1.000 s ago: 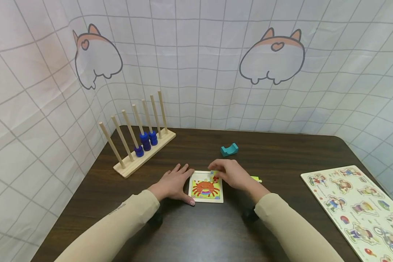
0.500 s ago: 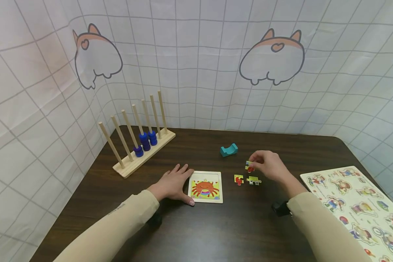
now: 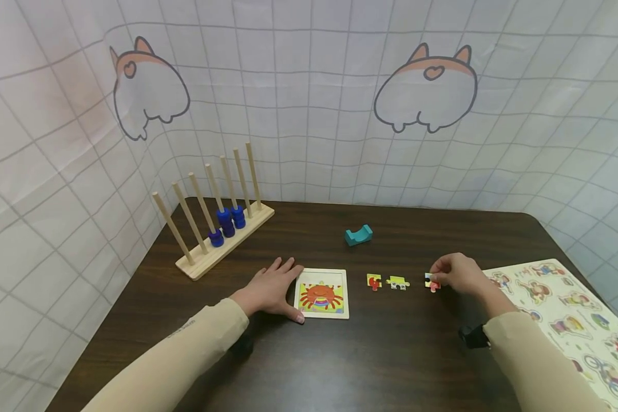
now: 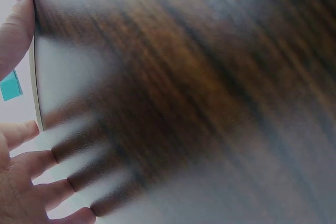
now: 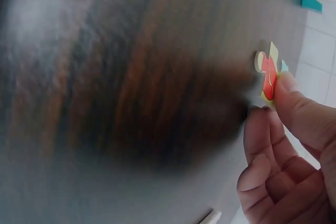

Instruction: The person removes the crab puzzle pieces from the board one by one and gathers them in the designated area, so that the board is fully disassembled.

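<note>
My right hand pinches a red and yellow jigsaw piece just left of the large picture board; the right wrist view shows the piece between thumb and fingers. Whether it touches the table is hard to tell. Spread flat on the table, my left hand rests against the left edge of a small framed crab puzzle, thumb and fingertips near its frame. The puzzle's top strip shows bare tray. Between puzzle and right hand lie a red-and-yellow piece and a yellow piece with eyes.
A wooden peg rack with several blue rings stands at the back left. Behind the puzzle sits a teal curved block. The large picture board covers the right side of the dark table. A gridded curtain hangs behind.
My right hand has lifted a piece from the puzzle's top right corner and carried it right, past the two loose pieces. The left hand has stayed at the frame.
</note>
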Action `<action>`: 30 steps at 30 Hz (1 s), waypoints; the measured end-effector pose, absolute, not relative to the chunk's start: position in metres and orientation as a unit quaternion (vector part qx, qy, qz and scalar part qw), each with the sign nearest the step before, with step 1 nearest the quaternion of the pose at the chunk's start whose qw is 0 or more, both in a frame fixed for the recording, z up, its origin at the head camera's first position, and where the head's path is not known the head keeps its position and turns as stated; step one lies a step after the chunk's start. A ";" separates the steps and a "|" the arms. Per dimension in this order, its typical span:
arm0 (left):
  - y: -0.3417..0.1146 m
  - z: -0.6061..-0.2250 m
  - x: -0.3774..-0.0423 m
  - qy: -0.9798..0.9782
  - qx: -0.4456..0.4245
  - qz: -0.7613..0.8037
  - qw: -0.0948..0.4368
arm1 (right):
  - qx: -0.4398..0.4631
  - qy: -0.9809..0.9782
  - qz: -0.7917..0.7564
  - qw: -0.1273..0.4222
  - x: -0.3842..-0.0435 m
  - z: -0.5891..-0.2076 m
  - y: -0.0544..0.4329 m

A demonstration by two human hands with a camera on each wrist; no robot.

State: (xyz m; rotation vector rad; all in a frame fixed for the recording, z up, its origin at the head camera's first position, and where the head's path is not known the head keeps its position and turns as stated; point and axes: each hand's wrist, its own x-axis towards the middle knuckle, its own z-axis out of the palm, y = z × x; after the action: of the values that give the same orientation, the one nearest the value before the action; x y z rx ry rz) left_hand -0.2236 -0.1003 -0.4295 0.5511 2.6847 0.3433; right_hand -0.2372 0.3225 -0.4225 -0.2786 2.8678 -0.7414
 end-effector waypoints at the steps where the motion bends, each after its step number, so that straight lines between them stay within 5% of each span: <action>1: -0.100 -0.430 -0.224 0.955 0.195 0.123 0.189 | -0.099 0.961 -0.243 0.083 -0.237 -0.424 0.321; 30: -0.101 -0.428 -0.222 0.955 0.204 0.118 0.178 | -0.145 0.949 -0.256 0.116 -0.229 -0.424 0.311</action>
State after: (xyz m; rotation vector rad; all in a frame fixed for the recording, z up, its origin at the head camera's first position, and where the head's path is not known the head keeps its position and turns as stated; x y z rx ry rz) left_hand -0.2223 -0.1007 -0.4282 0.5785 2.7024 0.3330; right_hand -0.2291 0.3112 -0.4245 -0.4254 2.7782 -0.7510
